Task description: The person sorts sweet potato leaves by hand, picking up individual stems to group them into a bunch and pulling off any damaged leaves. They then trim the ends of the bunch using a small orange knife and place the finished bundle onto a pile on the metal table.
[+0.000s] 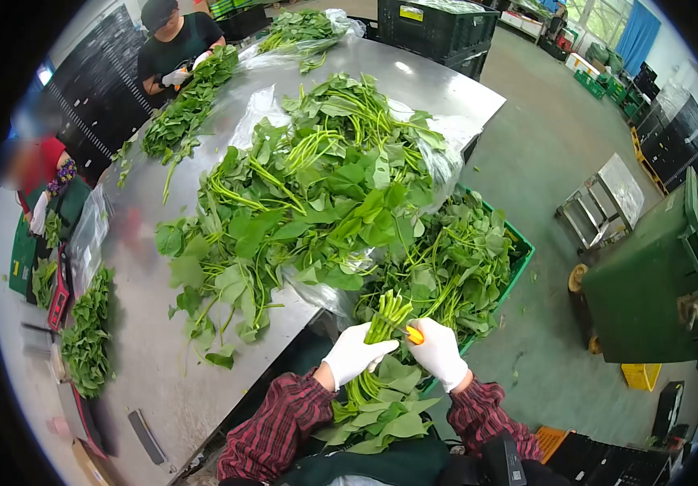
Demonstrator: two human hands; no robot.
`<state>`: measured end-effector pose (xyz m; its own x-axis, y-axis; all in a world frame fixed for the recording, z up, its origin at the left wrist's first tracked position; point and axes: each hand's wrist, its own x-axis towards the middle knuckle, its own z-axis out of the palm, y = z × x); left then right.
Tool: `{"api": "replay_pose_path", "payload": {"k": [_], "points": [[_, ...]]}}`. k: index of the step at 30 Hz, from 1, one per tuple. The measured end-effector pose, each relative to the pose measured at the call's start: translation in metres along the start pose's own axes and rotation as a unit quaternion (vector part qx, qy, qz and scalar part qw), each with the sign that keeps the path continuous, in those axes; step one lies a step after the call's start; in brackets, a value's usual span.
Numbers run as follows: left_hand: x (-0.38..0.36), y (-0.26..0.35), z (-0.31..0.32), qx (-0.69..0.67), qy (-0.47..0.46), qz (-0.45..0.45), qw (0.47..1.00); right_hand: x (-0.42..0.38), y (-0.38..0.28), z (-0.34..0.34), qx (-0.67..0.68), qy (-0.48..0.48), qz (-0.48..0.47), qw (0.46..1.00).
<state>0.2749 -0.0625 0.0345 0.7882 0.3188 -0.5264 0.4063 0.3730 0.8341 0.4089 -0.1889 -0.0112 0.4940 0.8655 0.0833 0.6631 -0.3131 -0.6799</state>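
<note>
My left hand [354, 353], in a white glove, is wrapped around a bunch of leafy greens [386, 317]. Its pale cut stem ends point up and its leaves hang down over my lap. Close to the right, my white-gloved right hand [441, 355] grips a small knife [414, 334] by its orange handle. The thin blade reaches across to the stems just above my left hand. Right behind both hands stands a green crate [519, 257] full of loose greens [458, 259]. A big heap of the same greens [316, 190] lies on plastic at the table's edge.
The metal table [179, 340] extends left, carrying a row of greens [88, 336] and a red scale [59, 292]. Two other people work along its far side, one holding greens [217, 69]. On the right are a green wheeled bin [648, 283] and a metal cart [608, 198].
</note>
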Motion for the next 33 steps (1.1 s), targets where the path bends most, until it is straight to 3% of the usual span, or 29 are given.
{"api": "replay_pose_path", "payload": {"k": [2, 3, 5, 7, 9, 11, 12, 13, 14, 16, 18, 21, 25, 27, 30, 33], "points": [[-0.003, 0.0, 0.003, 0.054, 0.018, -0.008, 0.998, -0.002, 0.022, 0.008, 0.018, -0.014, 0.001, 1.0], [-0.006, 0.0, 0.004, 0.057, 0.016, -0.008, 0.998, -0.006, 0.05, 0.023, -0.04, -0.005, 0.008, 0.999], [-0.015, 0.002, -0.001, 0.042, 0.021, 0.027, 0.999, -0.017, 0.114, 0.03, -0.178, -0.091, 0.165, 0.966], [-0.016, 0.001, -0.014, 0.031, 0.057, 0.035, 0.997, -0.032, 0.15, 0.027, -0.217, -0.081, 0.188, 0.954], [-0.012, -0.003, -0.017, 0.082, 0.072, 0.032, 0.994, -0.025, 0.123, 0.013, -0.176, -0.04, 0.165, 0.97], [-0.013, 0.001, -0.011, 0.105, 0.08, 0.028, 0.991, -0.008, 0.067, -0.003, -0.004, -0.013, 0.177, 0.984], [-0.012, -0.001, -0.007, 0.133, 0.107, 0.049, 0.984, -0.001, 0.033, -0.012, 0.048, 0.011, 0.131, 0.99], [-0.01, -0.005, -0.004, 0.16, 0.135, 0.07, 0.975, 0.002, 0.001, -0.022, 0.141, -0.017, 0.165, 0.976], [-0.008, -0.014, -0.004, 0.16, 0.136, 0.071, 0.975, 0.004, -0.016, -0.023, 0.133, -0.002, 0.107, 0.985], [-0.005, -0.026, -0.008, 0.295, 0.218, 0.217, 0.905, 0.006, -0.034, -0.023, 0.128, 0.01, 0.045, 0.991], [-0.011, -0.025, -0.011, 0.313, 0.223, 0.18, 0.905, 0.008, -0.043, -0.02, 0.027, 0.03, -0.077, 0.996], [-0.016, -0.028, -0.012, 0.364, 0.233, 0.138, 0.891, 0.01, -0.033, -0.01, -0.078, -0.012, -0.112, 0.991], [-0.026, -0.022, -0.012, 0.348, 0.247, 0.166, 0.889, 0.016, 0.021, 0.002, -0.188, -0.007, -0.03, 0.982], [-0.029, -0.021, -0.016, 0.364, 0.259, 0.164, 0.88, 0.016, 0.011, -0.004, -0.16, 0.012, -0.028, 0.987], [-0.028, -0.031, -0.02, 0.377, 0.254, 0.165, 0.875, 0.002, -0.033, -0.02, -0.068, 0.003, -0.107, 0.992], [-0.026, -0.043, -0.022, 0.369, 0.27, 0.211, 0.864, 0.003, -0.041, -0.009, -0.097, -0.005, -0.159, 0.982]]}}
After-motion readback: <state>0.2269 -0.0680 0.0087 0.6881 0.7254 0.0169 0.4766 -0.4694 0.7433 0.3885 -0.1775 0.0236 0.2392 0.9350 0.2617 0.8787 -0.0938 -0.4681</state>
